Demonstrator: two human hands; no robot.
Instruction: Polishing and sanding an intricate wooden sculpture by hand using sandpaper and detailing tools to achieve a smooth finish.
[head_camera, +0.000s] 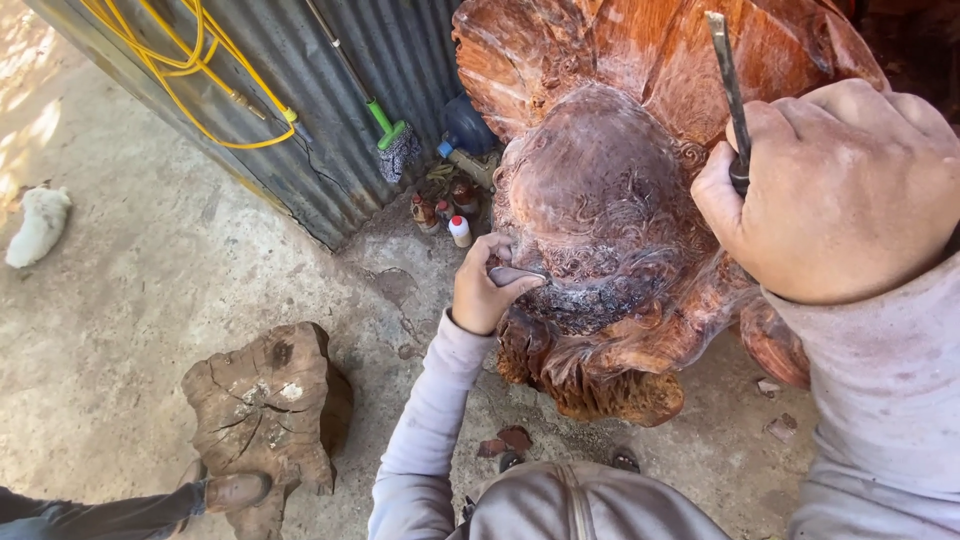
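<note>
A reddish-brown carved wood sculpture (610, 200), swirled with fine grain and dusted pale grey, stood against grey corrugated metal sheeting (330, 150); a yellow hose (190, 60) looped above, a green-collared broom (385, 125) leaned nearby, and a cracked brown stump (265, 410) sat on tan concrete floor (120, 300)
</note>
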